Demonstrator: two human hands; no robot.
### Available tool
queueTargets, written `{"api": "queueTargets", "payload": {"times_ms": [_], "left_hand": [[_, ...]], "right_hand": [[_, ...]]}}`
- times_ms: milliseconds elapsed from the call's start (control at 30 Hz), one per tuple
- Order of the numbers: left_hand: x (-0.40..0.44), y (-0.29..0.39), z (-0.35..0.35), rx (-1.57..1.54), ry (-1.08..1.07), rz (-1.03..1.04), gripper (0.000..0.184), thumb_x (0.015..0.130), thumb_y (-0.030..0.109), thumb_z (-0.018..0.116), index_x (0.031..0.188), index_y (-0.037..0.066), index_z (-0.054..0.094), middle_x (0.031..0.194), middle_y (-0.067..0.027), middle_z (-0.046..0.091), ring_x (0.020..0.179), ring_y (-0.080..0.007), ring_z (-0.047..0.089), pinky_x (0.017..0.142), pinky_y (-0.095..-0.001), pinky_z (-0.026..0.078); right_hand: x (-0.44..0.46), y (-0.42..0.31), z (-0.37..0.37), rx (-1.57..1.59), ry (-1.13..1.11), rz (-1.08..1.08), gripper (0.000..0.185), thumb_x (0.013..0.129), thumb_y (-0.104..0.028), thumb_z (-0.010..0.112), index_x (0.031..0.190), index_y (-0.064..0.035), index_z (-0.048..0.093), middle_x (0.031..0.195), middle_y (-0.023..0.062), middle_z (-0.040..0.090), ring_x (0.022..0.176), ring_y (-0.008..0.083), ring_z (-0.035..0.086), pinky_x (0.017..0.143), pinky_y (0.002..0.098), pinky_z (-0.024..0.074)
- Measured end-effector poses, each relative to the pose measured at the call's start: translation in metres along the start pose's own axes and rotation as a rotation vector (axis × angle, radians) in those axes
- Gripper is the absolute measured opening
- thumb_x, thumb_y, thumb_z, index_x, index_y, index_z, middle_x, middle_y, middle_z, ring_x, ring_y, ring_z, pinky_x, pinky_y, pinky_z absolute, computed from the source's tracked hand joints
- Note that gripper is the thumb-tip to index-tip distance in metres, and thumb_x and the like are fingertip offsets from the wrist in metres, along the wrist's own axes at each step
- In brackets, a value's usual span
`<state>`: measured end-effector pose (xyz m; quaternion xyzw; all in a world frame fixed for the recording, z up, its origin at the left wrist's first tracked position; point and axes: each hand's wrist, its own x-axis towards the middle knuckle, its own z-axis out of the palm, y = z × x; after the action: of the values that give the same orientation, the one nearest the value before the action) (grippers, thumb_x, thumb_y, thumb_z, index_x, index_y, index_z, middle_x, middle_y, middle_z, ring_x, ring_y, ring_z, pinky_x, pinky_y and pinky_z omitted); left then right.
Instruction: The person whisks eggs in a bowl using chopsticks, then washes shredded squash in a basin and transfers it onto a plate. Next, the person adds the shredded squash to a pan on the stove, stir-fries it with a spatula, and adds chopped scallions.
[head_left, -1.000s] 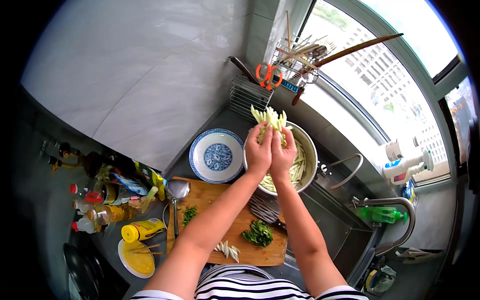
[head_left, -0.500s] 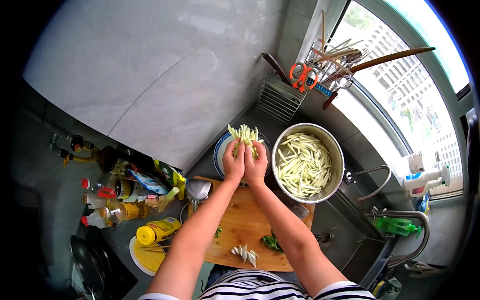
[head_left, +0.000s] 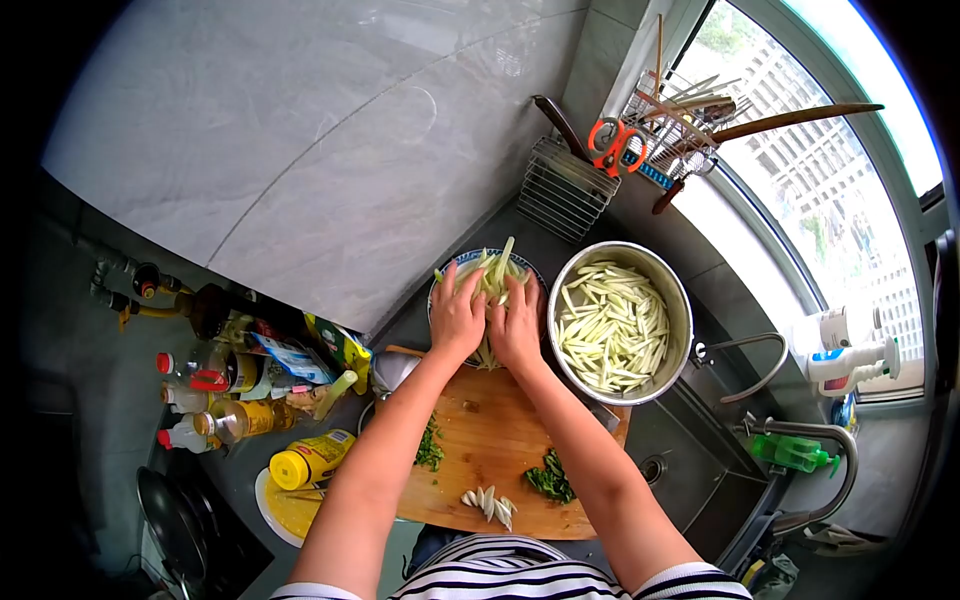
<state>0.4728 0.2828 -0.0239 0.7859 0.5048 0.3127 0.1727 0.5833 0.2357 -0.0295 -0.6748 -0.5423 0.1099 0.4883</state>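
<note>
Both hands are over a blue-rimmed plate (head_left: 537,283) at the back of the counter. My left hand (head_left: 459,318) has its fingers spread over pale green vegetable strips (head_left: 495,268) on the plate. My right hand (head_left: 514,325) lies beside it, fingers also apart, touching the strips' other side. Some strips stick up between the two hands, and others show below the palms. To the right, close to my right hand, stands a large metal pot (head_left: 684,345) holding many more such strips. The plate's middle is largely hidden.
Below lies a wooden cutting board (head_left: 470,420) with chopped greens (head_left: 549,477) and white slices (head_left: 489,505). A sink (head_left: 690,470) is on the right. Bottles (head_left: 240,420), a yellow-capped jar (head_left: 312,458) and a plate of yellow liquid (head_left: 285,510) crowd the left. Behind stands a wire rack (head_left: 565,190).
My cupped hands have parted and lowered onto the plate, and the bunch of strips has been let go there. The fingers have spread. The view has shifted slightly.
</note>
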Motion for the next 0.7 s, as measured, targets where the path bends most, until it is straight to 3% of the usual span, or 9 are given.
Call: {"api": "queueTargets", "payload": {"times_ms": [233,367,400,433,467,567,600,700], "left_hand": [[0.017,0.013,-0.019,0.197,-0.236,-0.043,0.036,0.092,0.021,0.055,0.128,0.017,0.059,0.135,-0.0115,0.053,0.122,-0.035,0.049,0.098,-0.0486,0.044],[0.026,0.0,-0.011,0.113,-0.29,0.039,0.037,0.091,0.025,0.059,0.128,0.018,0.059,0.136,-0.0116,0.052,0.124,-0.0335,0.047,0.1,-0.0495,0.04],[0.025,-0.004,-0.006,0.112,-0.294,0.063,0.038,0.091,0.026,0.06,0.128,0.018,0.059,0.137,-0.0115,0.051,0.124,-0.0332,0.047,0.101,-0.05,0.038],[0.025,-0.003,-0.008,0.114,-0.298,0.087,0.038,0.091,0.027,0.06,0.128,0.018,0.06,0.138,-0.0115,0.051,0.125,-0.0329,0.047,0.103,-0.0504,0.037],[0.025,-0.003,-0.01,0.088,-0.34,0.048,0.041,0.091,0.03,0.061,0.129,0.017,0.059,0.142,-0.0126,0.047,0.13,-0.033,0.042,0.107,-0.0503,0.031],[0.017,-0.006,-0.013,0.053,-0.211,0.136,0.042,0.091,0.031,0.061,0.129,0.015,0.059,0.143,-0.0148,0.046,0.134,-0.0329,0.039,0.11,-0.0495,0.028],[0.014,-0.008,-0.016,0.041,-0.282,0.126,0.06,0.087,0.041,0.065,0.14,0.016,0.05,0.151,-0.0184,0.034,0.141,-0.0362,0.028,0.113,-0.0519,0.022],[-0.003,0.015,-0.047,0.122,-0.4,0.092,0.088,0.079,0.051,0.072,0.151,0.02,0.033,0.158,-0.0194,0.018,0.145,-0.0397,0.016,0.115,-0.0553,0.015]], "right_hand": [[0.023,-0.015,-0.014,-0.393,-0.455,0.189,0.05,0.082,-0.021,0.055,0.128,-0.0001,0.051,0.144,0.0335,0.034,0.128,0.0543,0.036,0.108,0.0553,0.0319],[0.053,-0.018,-0.023,-0.195,-0.475,0.153,0.043,0.074,-0.011,0.066,0.115,-0.004,0.055,0.135,0.0248,0.046,0.127,0.0454,0.042,0.097,0.054,0.0432],[0.059,-0.011,-0.02,-0.305,-0.339,-0.042,0.046,0.069,-0.005,0.07,0.113,-0.0053,0.055,0.129,0.02,0.051,0.125,0.0414,0.045,0.092,0.0515,0.0466],[0.068,-0.006,-0.019,-0.425,-0.243,-0.183,0.041,0.072,-0.006,0.067,0.112,-0.0066,0.057,0.128,0.0168,0.054,0.125,0.0395,0.047,0.093,0.0497,0.0466],[0.077,0.0,-0.017,-0.498,-0.276,-0.213,0.036,0.075,-0.008,0.065,0.111,-0.0076,0.059,0.127,0.0152,0.055,0.125,0.0386,0.046,0.093,0.0481,0.0467],[0.098,0.029,-0.011,-0.665,-0.471,-0.218,0.026,0.085,-0.014,0.055,0.109,-0.0111,0.064,0.121,0.0098,0.06,0.121,0.0333,0.051,0.092,0.0444,0.0469],[0.105,0.031,-0.009,-0.683,-0.551,-0.143,0.023,0.087,-0.015,0.052,0.106,-0.0128,0.066,0.111,0.0067,0.064,0.111,0.0278,0.058,0.088,0.0418,0.0471],[0.109,0.023,-0.016,-0.871,-0.571,-0.219,0.023,0.084,-0.012,0.055,0.103,-0.0115,0.066,0.108,0.0059,0.065,0.104,0.0247,0.061,0.085,0.04,0.0471]]}}
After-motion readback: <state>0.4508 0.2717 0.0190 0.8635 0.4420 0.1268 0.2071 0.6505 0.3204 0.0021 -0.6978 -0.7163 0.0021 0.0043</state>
